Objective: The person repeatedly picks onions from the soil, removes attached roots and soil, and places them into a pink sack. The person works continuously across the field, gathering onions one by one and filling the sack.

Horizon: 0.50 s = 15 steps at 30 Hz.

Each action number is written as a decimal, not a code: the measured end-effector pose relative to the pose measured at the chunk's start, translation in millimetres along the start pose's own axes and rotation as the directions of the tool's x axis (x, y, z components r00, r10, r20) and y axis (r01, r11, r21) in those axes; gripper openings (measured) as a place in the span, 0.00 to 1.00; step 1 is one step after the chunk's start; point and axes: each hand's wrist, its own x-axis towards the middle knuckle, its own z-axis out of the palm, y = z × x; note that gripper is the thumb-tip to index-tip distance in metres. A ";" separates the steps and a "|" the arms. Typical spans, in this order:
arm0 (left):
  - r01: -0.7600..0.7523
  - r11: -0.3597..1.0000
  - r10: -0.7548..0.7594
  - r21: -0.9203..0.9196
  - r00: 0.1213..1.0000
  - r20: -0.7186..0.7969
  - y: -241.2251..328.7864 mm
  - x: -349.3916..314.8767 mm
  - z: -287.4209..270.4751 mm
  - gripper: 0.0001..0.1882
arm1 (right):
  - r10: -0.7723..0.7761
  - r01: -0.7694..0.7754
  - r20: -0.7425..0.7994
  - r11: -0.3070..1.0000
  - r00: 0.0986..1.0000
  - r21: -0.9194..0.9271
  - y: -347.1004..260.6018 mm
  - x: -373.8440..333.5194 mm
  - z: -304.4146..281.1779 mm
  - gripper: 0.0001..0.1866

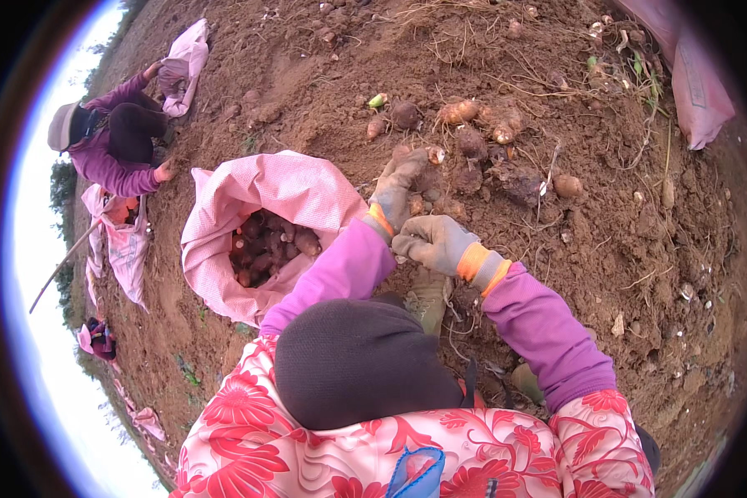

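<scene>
My left hand, in a grey-tan work glove with an orange cuff, is closed around a brown taro corm at the edge of a small heap, its fingers partly hiding it. Close beside it, my right hand wears a matching glove. Its fingers are curled together, and whatever lies in them is hidden. Just beyond the hands, several taro corms rest on the soil, some with pale ends and clinging roots. To the left stands an open pink woven sack, partly filled with dark corms.
Loose brown soil with roots and scattered corms spreads all around. Another pink sack lies at the far right. On the left, a person in purple crouches by a pink sack; more filled sacks stand behind.
</scene>
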 end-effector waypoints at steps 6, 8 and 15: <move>0.026 0.976 0.029 -0.215 0.968 0.250 36.4 -41.2 -25.2 0.32 | 0.063 -0.383 -0.412 0.518 0.909 -0.765 60.8 -33.9 -55.9 0.15; -0.073 0.970 0.151 -0.230 0.927 0.343 57.8 -77.9 -75.3 0.35 | -0.137 -0.270 -0.483 0.684 0.865 -0.678 86.0 -55.2 -76.5 0.14; 0.111 0.595 0.316 0.796 0.878 -0.358 156.6 -124.9 -188.9 0.43 | -0.098 -0.316 -0.511 0.683 0.854 -0.659 147.5 -100.8 -70.7 0.14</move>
